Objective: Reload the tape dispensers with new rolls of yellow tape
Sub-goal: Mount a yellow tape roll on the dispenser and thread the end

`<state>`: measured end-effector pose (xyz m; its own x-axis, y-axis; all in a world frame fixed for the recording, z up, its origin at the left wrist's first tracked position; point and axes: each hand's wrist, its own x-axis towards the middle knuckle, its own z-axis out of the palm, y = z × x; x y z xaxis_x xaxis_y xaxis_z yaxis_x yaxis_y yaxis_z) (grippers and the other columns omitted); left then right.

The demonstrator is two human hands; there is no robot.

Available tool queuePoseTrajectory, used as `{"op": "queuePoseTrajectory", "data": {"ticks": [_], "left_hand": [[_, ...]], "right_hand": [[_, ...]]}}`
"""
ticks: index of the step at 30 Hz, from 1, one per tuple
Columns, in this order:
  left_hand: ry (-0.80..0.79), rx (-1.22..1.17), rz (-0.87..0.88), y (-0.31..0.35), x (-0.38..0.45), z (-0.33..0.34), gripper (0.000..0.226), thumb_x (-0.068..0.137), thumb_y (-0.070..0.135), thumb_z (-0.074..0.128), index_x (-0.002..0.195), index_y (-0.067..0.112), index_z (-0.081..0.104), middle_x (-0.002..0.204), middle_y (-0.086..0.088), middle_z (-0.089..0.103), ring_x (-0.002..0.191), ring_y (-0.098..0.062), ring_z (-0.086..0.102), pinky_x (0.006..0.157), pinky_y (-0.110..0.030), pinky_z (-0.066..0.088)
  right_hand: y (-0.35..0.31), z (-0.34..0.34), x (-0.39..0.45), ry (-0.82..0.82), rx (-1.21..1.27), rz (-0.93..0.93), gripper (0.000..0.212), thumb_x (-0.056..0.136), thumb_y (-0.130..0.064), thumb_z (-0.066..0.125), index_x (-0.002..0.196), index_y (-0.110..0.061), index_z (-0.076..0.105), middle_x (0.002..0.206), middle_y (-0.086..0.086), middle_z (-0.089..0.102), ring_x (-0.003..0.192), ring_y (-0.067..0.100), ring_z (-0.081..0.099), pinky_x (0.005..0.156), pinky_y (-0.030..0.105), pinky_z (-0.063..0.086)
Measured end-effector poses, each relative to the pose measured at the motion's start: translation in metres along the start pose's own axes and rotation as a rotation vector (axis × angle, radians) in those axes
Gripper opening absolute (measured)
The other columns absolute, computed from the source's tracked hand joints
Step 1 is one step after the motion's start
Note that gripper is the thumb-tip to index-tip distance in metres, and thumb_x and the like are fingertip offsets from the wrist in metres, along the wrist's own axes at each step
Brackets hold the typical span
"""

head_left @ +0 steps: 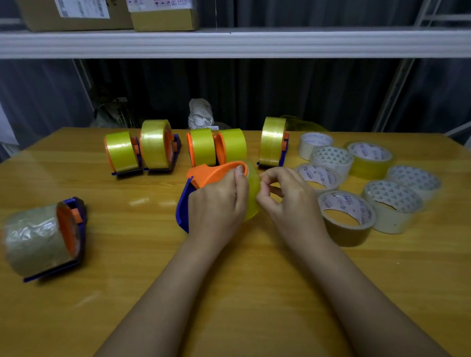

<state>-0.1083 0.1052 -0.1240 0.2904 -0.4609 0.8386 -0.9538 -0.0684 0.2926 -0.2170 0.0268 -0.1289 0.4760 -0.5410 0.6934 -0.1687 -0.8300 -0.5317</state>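
Dim, soft glare, wide-angle edge distortion

Loose rolls (pixel 344 215) right of dispensers (pixel 156 148)

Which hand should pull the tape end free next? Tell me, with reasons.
Probably the right hand: its fingertips already pinch at the yellow roll, while the left hand grips the dispenser, steadying it.

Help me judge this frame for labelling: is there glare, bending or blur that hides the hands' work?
Head view: soft glare patches on the wooden table; the white shelf bows from wide-angle distortion; the dark backdrop is dim; left hand, right hand and yellow tape roll are sharp enough, but the fingertips hide the tape end.
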Motion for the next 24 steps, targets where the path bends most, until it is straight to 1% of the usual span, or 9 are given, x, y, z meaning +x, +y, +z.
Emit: {"op": "queuePoseTrajectory", "data": {"ticks": [3, 6, 9, 12, 16, 18, 21, 23, 24], "left_hand": [[-0.009, -0.006, 0.013, -0.0009, 0.0, 0.0002, 0.025, 0.098, 0.025, 0.032, 0.073, 0.027, 0.034, 0.046, 0.011, 0.028, 0.034, -0.002, 0.018, 0.042, -0.013, 0.007], [-0.017, -0.016, 0.004, -0.0019, -0.0001, 0.0002, 0.027, 0.098, 0.026, 0.032, 0.071, 0.026, 0.034, 0.045, 0.009, 0.028, 0.032, -0.01, 0.024, 0.039, -0.015, 0.011], [-0.001, -0.026, -0.039, -0.0026, 0.0, -0.0016, 0.031, 0.098, 0.025, 0.032, 0.067, 0.025, 0.03, 0.045, 0.012, 0.023, 0.033, -0.009, 0.02, 0.039, -0.016, 0.008], [0.024, -0.098, -0.098, -0.0046, 0.0017, -0.0021, 0.033, 0.097, 0.027, 0.03, 0.065, 0.024, 0.033, 0.046, 0.014, 0.024, 0.034, -0.004, 0.021, 0.04, -0.012, 0.01], [0.032, -0.184, -0.139, -0.0067, 0.0044, -0.0027, 0.034, 0.097, 0.028, 0.029, 0.065, 0.022, 0.037, 0.047, 0.013, 0.028, 0.036, -0.012, 0.029, 0.039, -0.019, 0.015], [0.03, -0.161, -0.117, -0.0063, 0.0051, -0.004, 0.033, 0.098, 0.027, 0.03, 0.065, 0.023, 0.037, 0.046, 0.013, 0.027, 0.035, -0.009, 0.027, 0.039, -0.015, 0.012], [0.041, -0.11, -0.075, -0.0049, 0.0043, -0.0023, 0.031, 0.097, 0.024, 0.032, 0.066, 0.023, 0.034, 0.046, 0.013, 0.025, 0.035, -0.001, 0.019, 0.039, -0.01, 0.009], [0.049, -0.108, -0.051, -0.0045, 0.0029, -0.0007, 0.031, 0.097, 0.023, 0.033, 0.066, 0.024, 0.031, 0.047, 0.017, 0.017, 0.037, 0.006, 0.015, 0.034, -0.013, 0.021], [0.048, -0.111, -0.048, -0.0046, 0.0021, -0.0002, 0.032, 0.097, 0.024, 0.032, 0.066, 0.024, 0.03, 0.047, 0.017, 0.015, 0.037, 0.007, 0.015, 0.037, -0.011, 0.028]], "right_hand": [[0.0002, -0.0016, -0.0009, -0.012, 0.039, 0.046, 0.004, 0.086, -0.003, 0.062, 0.088, -0.006, 0.06, 0.09, 0.0, 0.057, 0.087, 0.012, 0.056, 0.076, 0.034, 0.055], [0.0002, -0.0025, 0.0, -0.009, 0.073, 0.086, 0.007, 0.086, -0.002, 0.061, 0.087, -0.009, 0.06, 0.09, -0.001, 0.057, 0.085, 0.008, 0.054, 0.075, 0.019, 0.051], [0.0006, -0.0052, 0.0013, 0.023, 0.172, 0.158, 0.01, 0.088, -0.001, 0.061, 0.088, -0.011, 0.062, 0.091, 0.003, 0.061, 0.084, 0.011, 0.059, 0.074, 0.007, 0.048], [-0.0012, -0.0077, 0.0001, 0.081, 0.239, 0.122, 0.01, 0.091, -0.006, 0.061, 0.096, -0.009, 0.069, 0.094, 0.0, 0.066, 0.091, 0.006, 0.062, 0.076, 0.007, 0.048], [-0.003, -0.0058, 0.0003, 0.098, 0.243, 0.019, 0.016, 0.087, -0.016, 0.065, 0.098, -0.009, 0.074, 0.098, -0.003, 0.069, 0.097, 0.002, 0.063, 0.081, 0.018, 0.053], [-0.0028, -0.0069, 0.0019, 0.099, 0.242, 0.02, 0.015, 0.085, -0.017, 0.067, 0.096, -0.01, 0.076, 0.097, -0.001, 0.071, 0.096, 0.006, 0.066, 0.082, 0.024, 0.055], [-0.0011, -0.0099, 0.0026, 0.102, 0.169, -0.017, 0.011, 0.085, -0.013, 0.068, 0.092, -0.009, 0.076, 0.093, -0.001, 0.071, 0.091, 0.005, 0.065, 0.08, 0.023, 0.054], [-0.0013, -0.0091, 0.0025, 0.101, 0.111, -0.042, 0.009, 0.086, -0.01, 0.067, 0.09, -0.008, 0.075, 0.09, -0.001, 0.07, 0.088, 0.005, 0.062, 0.077, 0.018, 0.051], [-0.0014, -0.0081, 0.0021, 0.1, 0.091, -0.045, 0.008, 0.086, -0.009, 0.067, 0.089, -0.007, 0.074, 0.089, -0.001, 0.069, 0.087, 0.005, 0.061, 0.076, 0.015, 0.05]]}}
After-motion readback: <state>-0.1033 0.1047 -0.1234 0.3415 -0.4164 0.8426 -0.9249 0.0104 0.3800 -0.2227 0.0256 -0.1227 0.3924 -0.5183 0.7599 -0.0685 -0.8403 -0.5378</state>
